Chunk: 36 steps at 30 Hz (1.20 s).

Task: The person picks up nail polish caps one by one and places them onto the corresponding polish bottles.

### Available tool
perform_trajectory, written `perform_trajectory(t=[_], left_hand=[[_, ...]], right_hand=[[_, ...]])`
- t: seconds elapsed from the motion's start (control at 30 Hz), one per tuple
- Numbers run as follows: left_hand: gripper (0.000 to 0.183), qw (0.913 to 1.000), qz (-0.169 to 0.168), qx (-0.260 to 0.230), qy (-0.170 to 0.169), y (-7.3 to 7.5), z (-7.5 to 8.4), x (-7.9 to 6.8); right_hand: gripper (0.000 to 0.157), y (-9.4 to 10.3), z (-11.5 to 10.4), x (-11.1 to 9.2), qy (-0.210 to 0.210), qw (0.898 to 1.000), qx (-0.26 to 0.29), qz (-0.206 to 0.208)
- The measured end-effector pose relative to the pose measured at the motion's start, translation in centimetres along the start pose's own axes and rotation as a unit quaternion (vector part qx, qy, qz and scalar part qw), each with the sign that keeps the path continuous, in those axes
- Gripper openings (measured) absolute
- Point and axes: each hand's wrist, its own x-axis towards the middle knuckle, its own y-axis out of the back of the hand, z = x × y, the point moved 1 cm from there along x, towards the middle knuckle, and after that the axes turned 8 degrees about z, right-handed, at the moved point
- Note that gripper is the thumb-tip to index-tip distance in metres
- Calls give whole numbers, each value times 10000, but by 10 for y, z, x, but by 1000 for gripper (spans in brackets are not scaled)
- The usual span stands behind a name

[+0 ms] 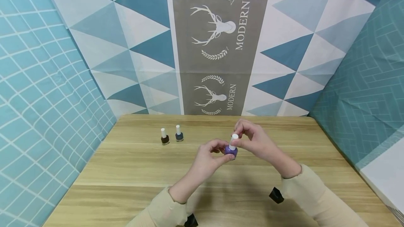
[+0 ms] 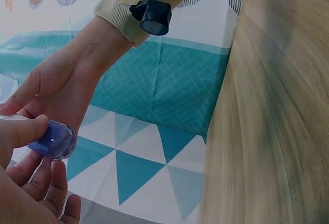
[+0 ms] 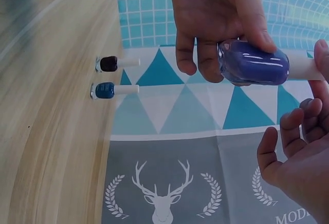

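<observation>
A purple nail polish bottle [image 1: 231,151] with a white cap [image 1: 234,142] is held above the table, between both hands. My left hand [image 1: 209,157] pinches the glass body between thumb and fingers. The right hand [image 1: 256,140] grips the white cap from the other side. In the right wrist view the purple bottle [image 3: 254,64] lies sideways across the picture, its cap attached to the neck. The left wrist view shows the base of the bottle [image 2: 55,141] beside the left thumb.
Two more nail polish bottles stand upright toward the back left of the wooden table [image 1: 132,171]: a dark brown one [image 1: 165,139] and a dark blue one [image 1: 179,136]. Patterned cloth walls [image 1: 217,45] rise at the back and sides. A white object [image 1: 385,174] is at the right edge.
</observation>
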Motion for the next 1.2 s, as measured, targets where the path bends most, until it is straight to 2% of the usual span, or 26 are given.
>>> perform_trajectory(t=[0.17,0.37,0.63,0.9,1.2], left_hand=[[23,10000,-30,-33,-26,0,0,0],[23,9999,-56,6,-135,1,1,-1],[24,9996,-87,146,-209,1,1,-1],[24,9995,-107,214,-218,2,2,-1],[25,9995,-95,257,-150,1,2,-1]], right_hand=[[11,0,1,-1,-22,9999,-123,-112],[27,6,-2,-2,53,9984,-29,-558],[30,10,-4,0,244,9943,110,-1028],[24,9,-5,1,308,9943,187,-1000],[21,8,-3,0,138,9976,20,-677]])
